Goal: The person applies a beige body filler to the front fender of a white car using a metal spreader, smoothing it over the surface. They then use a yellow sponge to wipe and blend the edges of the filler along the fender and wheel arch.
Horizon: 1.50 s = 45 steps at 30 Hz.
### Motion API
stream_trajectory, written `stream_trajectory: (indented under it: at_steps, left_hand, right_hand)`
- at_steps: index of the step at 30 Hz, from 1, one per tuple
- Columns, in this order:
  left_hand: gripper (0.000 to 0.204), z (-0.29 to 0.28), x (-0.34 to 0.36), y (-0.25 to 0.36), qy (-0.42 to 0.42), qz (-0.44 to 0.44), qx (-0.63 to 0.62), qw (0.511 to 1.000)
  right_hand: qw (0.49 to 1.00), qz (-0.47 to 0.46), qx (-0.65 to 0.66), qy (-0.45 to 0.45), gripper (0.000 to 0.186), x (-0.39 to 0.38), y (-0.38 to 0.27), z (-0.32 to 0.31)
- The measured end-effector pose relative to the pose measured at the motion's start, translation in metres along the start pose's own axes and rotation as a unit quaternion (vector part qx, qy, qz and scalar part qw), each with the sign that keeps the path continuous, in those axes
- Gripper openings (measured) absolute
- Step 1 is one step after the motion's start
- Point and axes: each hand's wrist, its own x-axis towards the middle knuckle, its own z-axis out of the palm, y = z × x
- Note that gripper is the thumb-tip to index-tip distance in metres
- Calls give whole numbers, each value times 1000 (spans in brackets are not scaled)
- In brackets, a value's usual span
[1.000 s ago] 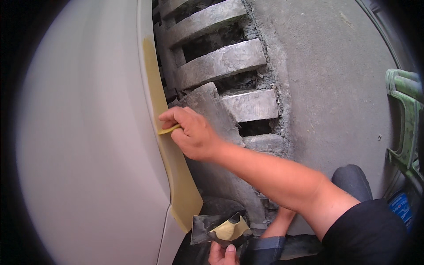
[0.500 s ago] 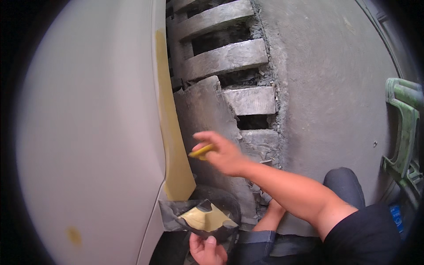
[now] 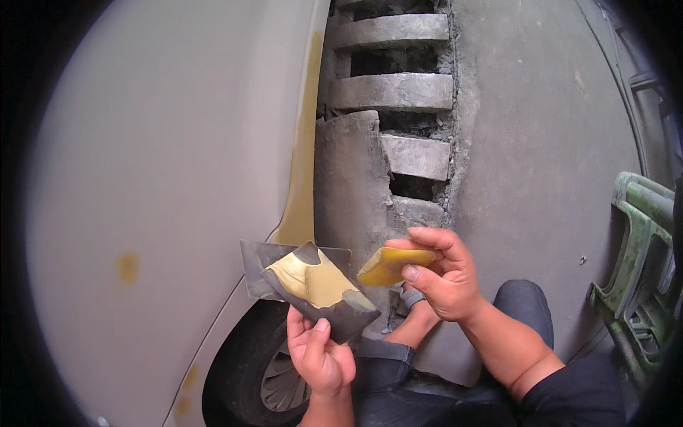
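Head view, the only one we have. Left hand (image 3: 320, 356): thumb on top, fingers curled beneath, partly closed on the near edge of a dark plate (image 3: 347, 324). Yellowish paste (image 3: 316, 283) sits on the plate just ahead of that thumb, smeared unevenly; a second dark sheet (image 3: 260, 274) shows behind it, farther from the hand. Right hand (image 3: 448, 277): pinched on a yellow spreader (image 3: 395, 266), thumb on the near face, fingers behind, blade toward the left hand's plate. Spreader edge is just beside the plate; we can't tell whether they touch.

Beyond the left hand, a tan-coated strip (image 3: 302, 185) runs up the edge of a pale vehicle panel (image 3: 163, 178); neither hand is on it. A tan spot (image 3: 128, 267) lies well left of both hands. Wheel (image 3: 242, 363) just left of the left hand, slatted floor (image 3: 391, 92) ahead of both, green plastic frame (image 3: 633, 242) well right of the right hand.

Step, we judge: tending the paste at the plate, between strokes on the strip. Next move, we reckon, calls for a steady plate and a low blade angle, so the spreader picks up an even bead without paste slipping off.
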Motion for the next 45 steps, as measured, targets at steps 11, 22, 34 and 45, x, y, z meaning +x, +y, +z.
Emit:
stream_trajectory:
  at_steps: [11, 22, 34, 45]
  left_hand:
    - [57, 12, -2, 3, 10, 18, 10, 1000]
    - [53, 15, -3, -3, 20, 68, 83, 994]
    - [51, -34, 13, -21, 28, 289, 306, 907]
    - [51, -110, 23, -38, 17, 323, 365, 873]
  right_hand:
    - [954, -55, -260, -140, 41, -28, 4, -10]
    - [829, -277, -445, -193, 35, 20, -13, -4]
    - [872, -123, -470, -59, 43, 76, 56, -63]
    - [891, -244, -383, 22, 37, 267, 97, -47]
